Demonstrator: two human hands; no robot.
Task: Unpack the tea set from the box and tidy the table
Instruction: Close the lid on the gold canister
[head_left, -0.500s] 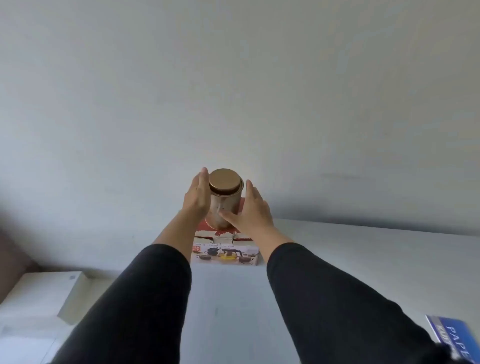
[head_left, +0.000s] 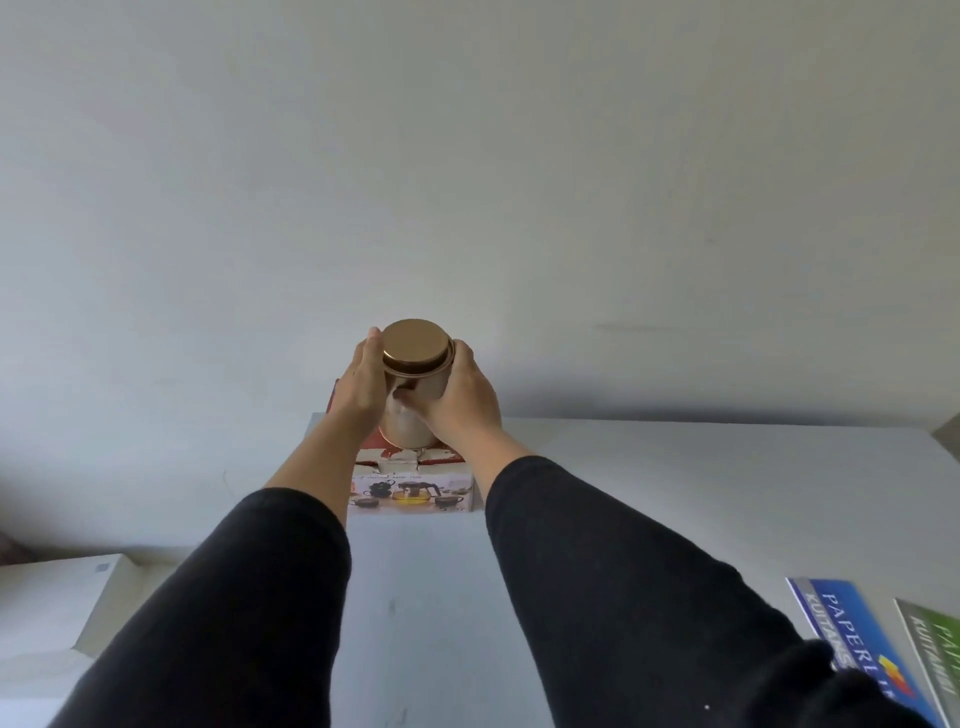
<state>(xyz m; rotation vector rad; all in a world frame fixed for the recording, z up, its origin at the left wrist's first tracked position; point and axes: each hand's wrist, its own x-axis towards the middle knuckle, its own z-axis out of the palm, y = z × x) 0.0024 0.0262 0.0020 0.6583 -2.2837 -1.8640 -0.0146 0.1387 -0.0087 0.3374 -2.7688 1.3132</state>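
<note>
A round bronze metal canister with a flat lid (head_left: 415, 382) is held above the printed cardboard tea-set box (head_left: 413, 491) at the far part of the white tabletop (head_left: 675, 493). The left hand (head_left: 363, 382) and right hand (head_left: 462, 400) clasp its sides. Blue and green paper packs (head_left: 852, 639) lie at right.

A bronze metal canister (head_left: 415, 384) with a flat round lid, closed, stands upright at the top of the tea set box (head_left: 410, 493), near twelve o'clock on the white tabletop (head_left: 675, 493). The box's front panel shows a printed teapot and cups.
</note>
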